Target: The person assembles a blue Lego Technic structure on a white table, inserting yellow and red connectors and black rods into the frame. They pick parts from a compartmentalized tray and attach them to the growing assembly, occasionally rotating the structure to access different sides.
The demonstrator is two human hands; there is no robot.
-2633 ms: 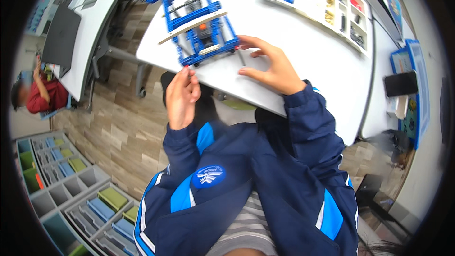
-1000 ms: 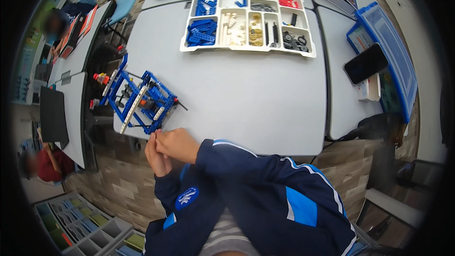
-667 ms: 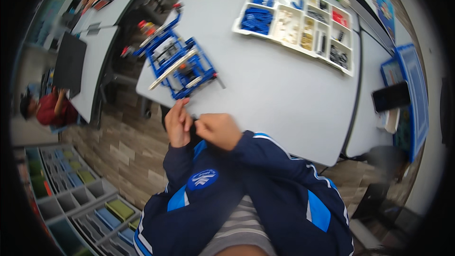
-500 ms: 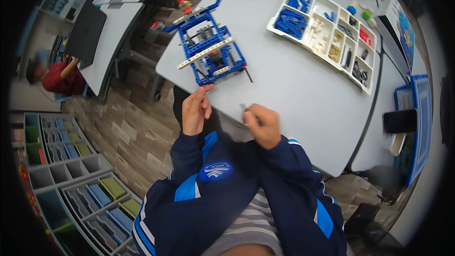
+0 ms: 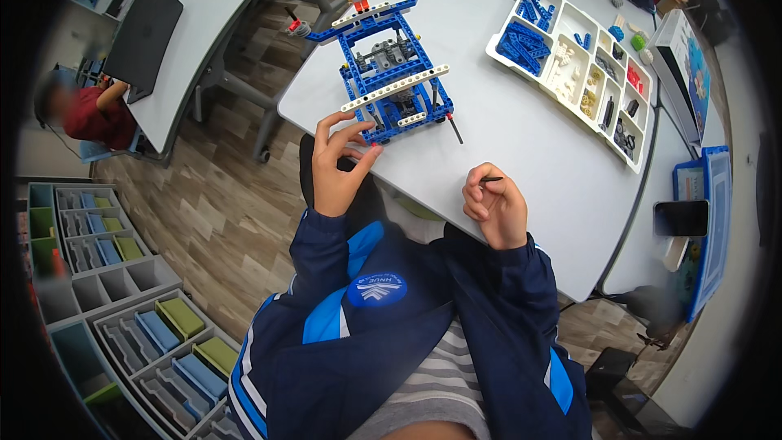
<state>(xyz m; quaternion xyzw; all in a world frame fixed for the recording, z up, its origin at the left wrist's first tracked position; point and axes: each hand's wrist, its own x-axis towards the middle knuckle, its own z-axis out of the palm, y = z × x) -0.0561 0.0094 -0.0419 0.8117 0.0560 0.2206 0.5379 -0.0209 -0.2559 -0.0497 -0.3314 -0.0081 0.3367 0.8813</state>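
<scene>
**Brick model at the table's near edge**

Standing on the grey table (image 5: 521, 147) — blue brick model (image 5: 389, 73), small figure on top. Reaching for its near corner with the left hand (image 5: 338, 165), fingers spread and loose, fingertips just touching the blue frame. Pinching a thin black axle (image 5: 491, 180) in the right hand (image 5: 495, 208), curled closed — well apart from the white sorting tray (image 5: 580, 73) farther back.

model (image 5: 391, 73) on table (image 5: 521, 147) | parts tray (image 5: 570, 57) right | phone (image 5: 680, 217) perhaps far right

Grey table (image 5: 521, 138) with blue brick model (image 5: 387, 73), parts tray (image 5: 574, 73).
</scene>
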